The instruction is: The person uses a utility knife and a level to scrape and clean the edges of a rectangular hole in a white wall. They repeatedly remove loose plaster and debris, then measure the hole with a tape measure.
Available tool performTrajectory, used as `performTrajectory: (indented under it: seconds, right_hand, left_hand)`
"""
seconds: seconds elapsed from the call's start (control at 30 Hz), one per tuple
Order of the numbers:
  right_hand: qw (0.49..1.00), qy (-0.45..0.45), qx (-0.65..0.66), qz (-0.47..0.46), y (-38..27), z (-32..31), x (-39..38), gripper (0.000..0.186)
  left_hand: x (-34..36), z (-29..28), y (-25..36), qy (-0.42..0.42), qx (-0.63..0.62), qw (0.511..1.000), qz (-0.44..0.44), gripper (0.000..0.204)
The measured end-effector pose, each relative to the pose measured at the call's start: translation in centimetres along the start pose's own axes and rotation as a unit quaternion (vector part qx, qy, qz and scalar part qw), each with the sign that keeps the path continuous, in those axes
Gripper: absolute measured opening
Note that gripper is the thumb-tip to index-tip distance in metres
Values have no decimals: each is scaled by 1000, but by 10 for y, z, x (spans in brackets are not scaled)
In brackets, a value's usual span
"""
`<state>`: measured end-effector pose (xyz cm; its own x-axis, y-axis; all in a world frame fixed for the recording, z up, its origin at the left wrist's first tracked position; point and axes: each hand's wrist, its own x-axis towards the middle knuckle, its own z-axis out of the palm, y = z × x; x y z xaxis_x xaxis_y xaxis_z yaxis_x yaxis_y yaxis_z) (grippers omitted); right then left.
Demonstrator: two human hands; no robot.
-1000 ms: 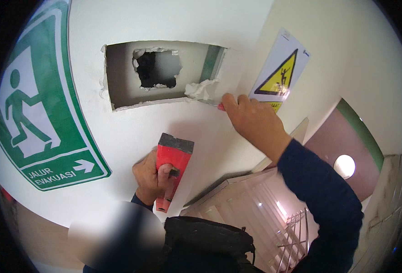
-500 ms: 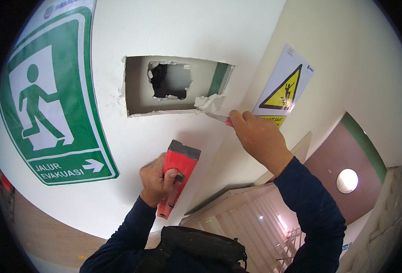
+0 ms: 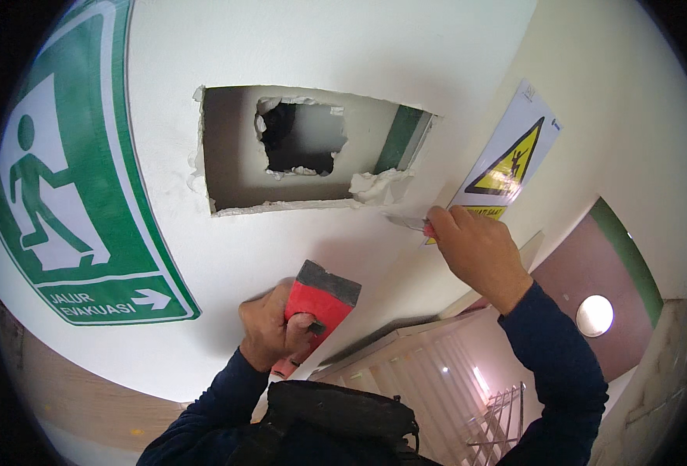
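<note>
My right hand (image 3: 479, 252) is closed round the red handle of a thin-bladed knife (image 3: 408, 224). Its blade points left, just below the lower right corner of a rectangular opening (image 3: 231, 171) cut in the white wall. A ragged white lump of plaster (image 3: 378, 187) hangs at that corner. Lower down, my left hand (image 3: 270, 326) grips a red spirit level (image 3: 322, 308) with a black end cap, held tilted in front of the wall. Inside the opening, a smaller rough-edged hole (image 3: 301, 140) shows in the panel behind.
A large green evacuation sign (image 3: 71, 194) is on the wall at left. A yellow-and-white warning sign (image 3: 507, 159) is on the adjoining wall at right. A black bag (image 3: 336, 412) is at my front. Below right are a metal rack (image 3: 503, 419) and a round light (image 3: 594, 315).
The knife blade has come away from the plaster lump, and my right hand sits lower and farther right. The spirit level has tilted further right. The view has shifted slightly.
</note>
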<state>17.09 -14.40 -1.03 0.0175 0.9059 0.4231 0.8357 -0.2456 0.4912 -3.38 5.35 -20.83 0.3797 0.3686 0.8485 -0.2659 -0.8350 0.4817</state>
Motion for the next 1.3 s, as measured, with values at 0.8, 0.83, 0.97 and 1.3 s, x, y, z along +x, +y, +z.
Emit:
performTrajectory:
  seconds: [0.8, 0.83, 0.97, 1.3]
  right_hand:
    - [998, 20, -50, 28, -20, -2, 12, 15]
    - [998, 29, -46, 18, -16, 2, 11, 15]
    - [999, 18, -29, 25, -15, 6, 9, 17]
    - [997, 25, 42, 55, 22, 28, -19, 14]
  left_hand:
    - [-1, -4, 2, 6, -60, 998, -21, 57]
    - [0, -4, 3, 5, -63, 998, -25, 56]
    - [-2, -4, 1, 6, -32, 999, -1, 56]
    - [3, 1, 7, 3, -20, 1000, -21, 55]
